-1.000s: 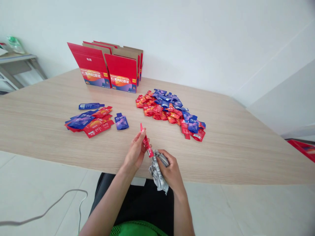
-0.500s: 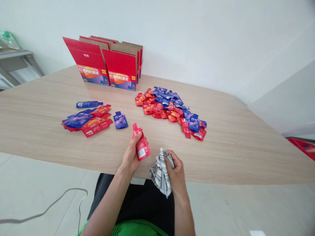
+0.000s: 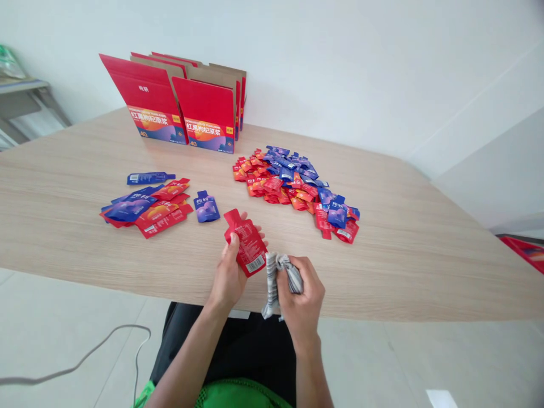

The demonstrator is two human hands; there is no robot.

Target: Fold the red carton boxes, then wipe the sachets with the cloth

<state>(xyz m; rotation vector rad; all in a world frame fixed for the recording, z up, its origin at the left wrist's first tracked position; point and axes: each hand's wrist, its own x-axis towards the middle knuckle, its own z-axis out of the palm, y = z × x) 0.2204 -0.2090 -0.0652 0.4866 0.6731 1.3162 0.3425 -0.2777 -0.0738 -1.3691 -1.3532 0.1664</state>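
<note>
My left hand [image 3: 232,272] grips a red drink pouch [image 3: 247,245] over the table's front edge, thumb on its printed back and fingers behind it. The pouch's barcode faces up at its lower end. Bunched in my right hand [image 3: 301,289] is a grey-and-white striped cloth [image 3: 272,283], close to the pouch's lower right corner; whether they touch I cannot tell. A single blue pouch [image 3: 206,207] lies flat just left of the held one. Farther left is a loose stack of red and blue pouches [image 3: 147,205], with another blue pouch [image 3: 151,178] behind it.
A big heap of red and blue pouches [image 3: 293,184] spreads across the middle of the wooden table [image 3: 408,249]. Several open red cartons [image 3: 204,113] stand at the back left against the wall. A cable [image 3: 85,360] runs over the floor at left.
The red pouch has turned so its printed back shows more broadly. My right hand has brought the cloth up and left towards it, and the cloth is bunched tighter.
</note>
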